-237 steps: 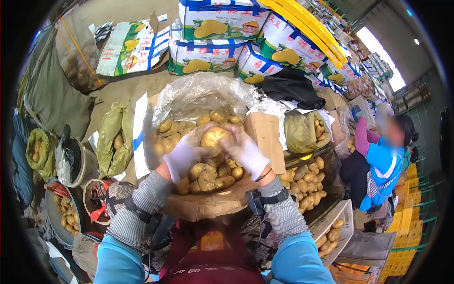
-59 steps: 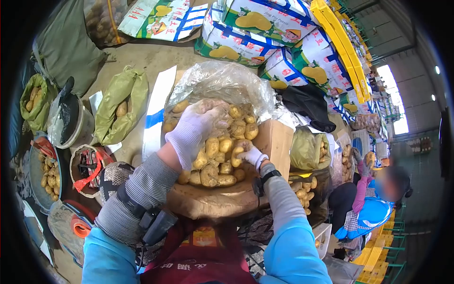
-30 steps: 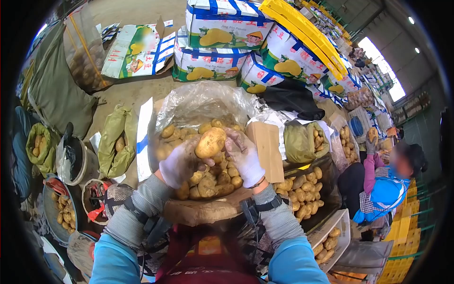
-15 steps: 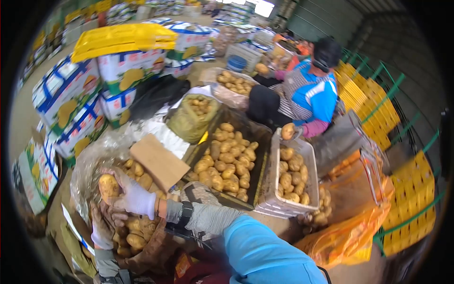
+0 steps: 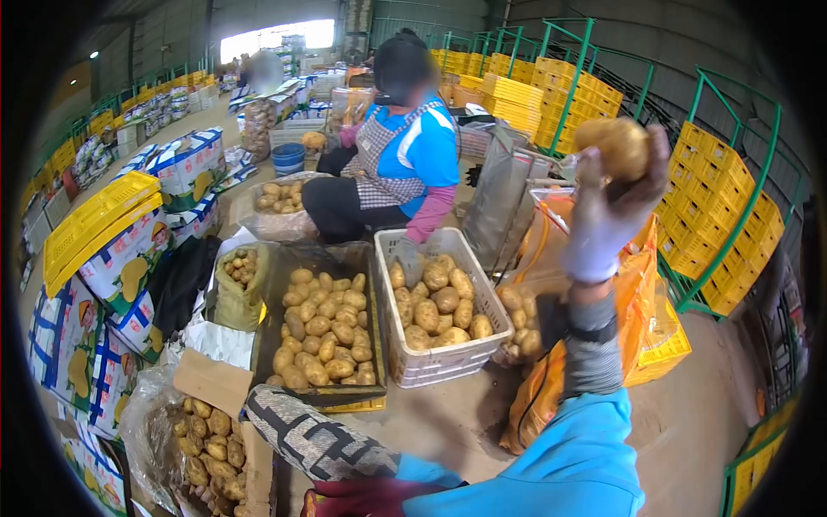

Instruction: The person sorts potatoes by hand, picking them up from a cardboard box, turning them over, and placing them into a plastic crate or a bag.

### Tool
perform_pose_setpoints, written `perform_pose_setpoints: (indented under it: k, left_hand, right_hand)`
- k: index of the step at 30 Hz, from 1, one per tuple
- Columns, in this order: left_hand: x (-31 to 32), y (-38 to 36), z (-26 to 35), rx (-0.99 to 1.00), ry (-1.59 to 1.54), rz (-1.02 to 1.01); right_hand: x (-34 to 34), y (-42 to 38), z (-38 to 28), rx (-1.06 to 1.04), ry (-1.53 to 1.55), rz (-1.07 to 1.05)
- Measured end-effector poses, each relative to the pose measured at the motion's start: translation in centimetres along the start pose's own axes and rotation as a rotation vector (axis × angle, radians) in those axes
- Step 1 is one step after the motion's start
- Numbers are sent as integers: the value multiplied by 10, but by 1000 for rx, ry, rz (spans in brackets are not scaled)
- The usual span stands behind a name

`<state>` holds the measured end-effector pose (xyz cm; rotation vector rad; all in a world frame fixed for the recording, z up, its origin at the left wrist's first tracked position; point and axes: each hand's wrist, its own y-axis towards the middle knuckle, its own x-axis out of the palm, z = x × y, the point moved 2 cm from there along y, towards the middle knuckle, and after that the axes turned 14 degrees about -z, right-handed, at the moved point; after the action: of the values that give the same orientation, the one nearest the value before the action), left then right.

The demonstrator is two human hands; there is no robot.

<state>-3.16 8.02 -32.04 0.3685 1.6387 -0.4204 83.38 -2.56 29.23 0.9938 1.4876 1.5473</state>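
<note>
My right hand [image 5: 603,215], in a pale glove, is raised at the upper right with its fingers around a large potato [image 5: 618,148]. Behind and below that hand is an orange mesh bag [image 5: 633,297]. I cannot make out my left hand. At the lower left, an open box lined with clear plastic [image 5: 146,422] holds several potatoes [image 5: 211,444], and its cardboard flap [image 5: 214,383] sticks up. My patterned trouser knee [image 5: 314,439] is beside this box.
Ahead stand a dark crate of potatoes [image 5: 323,332] and a white crate [image 5: 431,366], where a seated co-worker [image 5: 413,155] has one gloved hand. A green sack [image 5: 237,297] is left of them. Yellow crates [image 5: 706,215] stack behind green rails; printed boxes [image 5: 125,258] line the left.
My right hand has moved from the box at the left up to the upper right, carrying a potato. The view has turned right. My left hand has dropped out of sight.
</note>
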Motion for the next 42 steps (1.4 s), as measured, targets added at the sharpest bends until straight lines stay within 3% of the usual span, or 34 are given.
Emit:
perform_pose_setpoints:
  k: [1, 3, 5, 7, 8, 9, 10, 11, 13, 14, 16, 18, 19, 20, 23, 25, 26, 29, 33, 35, 37, 39, 42]
  left_hand:
    - [2, 0, -3, -29, -14, -11]
    - [3, -5, -5, -88, -172, -26]
    - [6, -8, -3, -119, -547, 13]
    - [12, -9, 4, -63, -1109, 123]
    - [8, -5, 0, 1, -477, 79]
    - [6, -8, 3, -141, -942, -66]
    - [5, -17, 8, -365, -1680, -16]
    - [-75, -12, 66, -668, -2113, 164]
    - [-92, -17, 77, -580, -2138, 231]
    - [-96, -17, 77, -499, -2163, 229]
    - [-116, -16, 88, -460, -2136, 327]
    - [-103, -19, 71, -168, -2315, 288]
    - [-132, -16, 88, -388, -2252, 407]
    - [-161, -12, 106, -609, -2169, 511]
    - [-213, -15, 126, -654, -1998, 586]
    - [-220, -14, 124, -648, -2002, 636]
    - [-225, -12, 120, -650, -2020, 661]
    - [-248, -13, 111, -564, -2080, 726]
    - [-254, -15, 97, -510, -2115, 737]
    - [-252, -15, 95, -494, -2137, 775]
    - [-250, -15, 90, -410, -2181, 814]
    - [-255, -14, 88, -456, -2208, 813]
    - [-262, -17, 86, -353, -2200, 893]
  right_hand:
    - [-29, 21, 27, -88, -139, 43]
    - [-88, 53, 99, -21, -397, 0]
    - [-133, 57, 172, 492, -938, -140]
    - [-160, 39, 223, 1106, -926, -300]
    - [-145, 30, 215, 994, -994, -293]
    - [-128, 15, 206, 879, -1052, -288]
    - [-108, 2, 210, 829, -1006, -357]
    - [-81, -15, 218, 782, -955, -434]
    - [-17, -53, 245, 686, -626, -496]
    - [24, -55, 214, 917, -394, -675]
    - [113, -85, 187, 851, 65, -764]
    - [212, -117, 130, 805, 506, -943]
    - [257, -132, 85, 797, 704, -1079]
    - [297, -147, 31, 715, 767, -1256]
    - [381, -214, -135, 478, 1168, -1747]
    - [412, -261, -236, 142, 1114, -2066]
    - [426, -293, -277, 72, 1126, -2204]
    - [460, -390, -371, -469, 756, -2467]
    - [478, -522, -430, -1154, 45, -2647]
    - [482, -590, -423, -1246, -59, -2708]
    - [472, -607, -427, -1322, -146, -2772]
    - [468, -617, -431, -1398, -243, -2823]
    - [475, -694, -401, -1362, -261, -2721]
